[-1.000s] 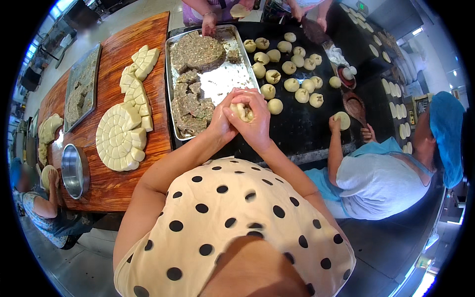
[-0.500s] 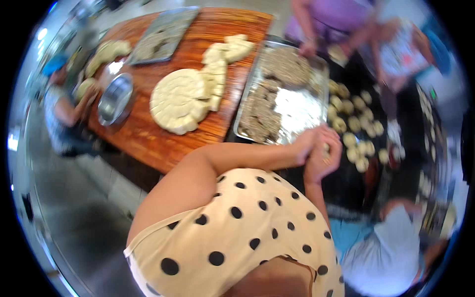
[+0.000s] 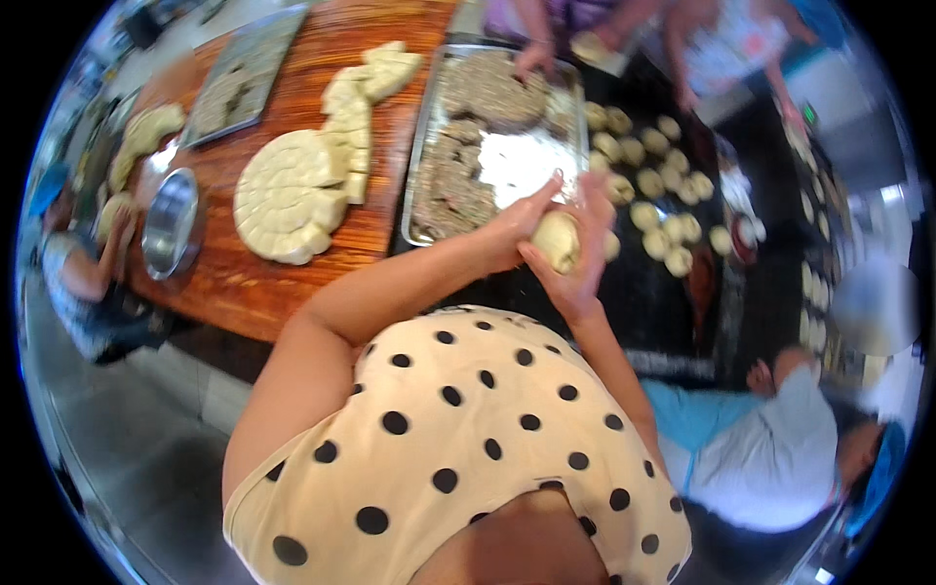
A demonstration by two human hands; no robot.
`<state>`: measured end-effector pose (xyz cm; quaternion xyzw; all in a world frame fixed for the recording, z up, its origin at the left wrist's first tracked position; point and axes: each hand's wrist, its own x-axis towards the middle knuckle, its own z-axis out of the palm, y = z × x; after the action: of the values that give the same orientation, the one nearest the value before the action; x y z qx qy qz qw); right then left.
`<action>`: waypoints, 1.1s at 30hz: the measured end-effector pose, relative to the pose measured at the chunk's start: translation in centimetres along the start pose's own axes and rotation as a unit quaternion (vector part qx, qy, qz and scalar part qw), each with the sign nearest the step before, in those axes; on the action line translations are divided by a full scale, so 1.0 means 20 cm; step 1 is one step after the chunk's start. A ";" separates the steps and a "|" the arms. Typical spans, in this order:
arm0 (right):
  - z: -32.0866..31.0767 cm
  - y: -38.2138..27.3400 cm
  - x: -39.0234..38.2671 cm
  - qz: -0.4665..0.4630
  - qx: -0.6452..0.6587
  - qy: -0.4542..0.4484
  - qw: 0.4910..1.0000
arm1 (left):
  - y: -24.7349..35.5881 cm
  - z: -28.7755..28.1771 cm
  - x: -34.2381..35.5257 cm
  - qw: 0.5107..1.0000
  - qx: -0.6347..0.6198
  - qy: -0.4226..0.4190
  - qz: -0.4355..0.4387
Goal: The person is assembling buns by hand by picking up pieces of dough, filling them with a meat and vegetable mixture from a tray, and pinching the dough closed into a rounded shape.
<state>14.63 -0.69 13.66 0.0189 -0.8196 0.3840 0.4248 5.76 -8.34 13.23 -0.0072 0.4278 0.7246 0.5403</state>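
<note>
A pale, rounded ball of dough (image 3: 557, 242) sits between my two hands above the near edge of a metal tray (image 3: 412, 200). My left hand (image 3: 522, 222) cups it from the left side. On the other side, my right hand (image 3: 577, 263) supports it against the palm, with the fingers pointing up and away from me. The ball's underside is hidden by my hands. In the tray lie a large mound of grey-brown minced filling (image 3: 492, 90) and a looser heap of filling (image 3: 453, 195). Many round dough balls (image 3: 673, 229) rest on the black surface to the right.
On the wooden table (image 3: 283, 97) at left are a cut dough slab (image 3: 288, 190), dough strips (image 3: 348, 117), a metal bowl (image 3: 174, 224) and another tray (image 3: 261, 73). A co-worker's hand (image 3: 533, 60) reaches into the filling. Other people stand left, far right and near right.
My hands have opened from a closed clasp, and the dough ball between them now shows plainly. The whole view has shifted, so the table and tray appear farther left.
</note>
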 end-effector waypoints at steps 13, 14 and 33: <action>0.10 0.15 -0.22 0.147 0.110 0.183 0.966 | -0.23 -0.02 0.15 0.996 -0.058 -0.057 0.041; 0.10 0.16 -0.24 0.158 0.113 0.197 0.961 | -0.23 -0.02 0.16 0.998 -0.025 -0.050 0.032; -0.12 0.31 -0.47 0.089 -0.113 0.055 0.988 | -0.71 -0.17 0.38 0.977 -0.171 -0.016 -0.122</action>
<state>20.16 2.43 3.99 -0.1234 -0.8313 0.3257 0.4331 12.24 -3.79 -1.10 -0.1406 0.2847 0.7155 0.6223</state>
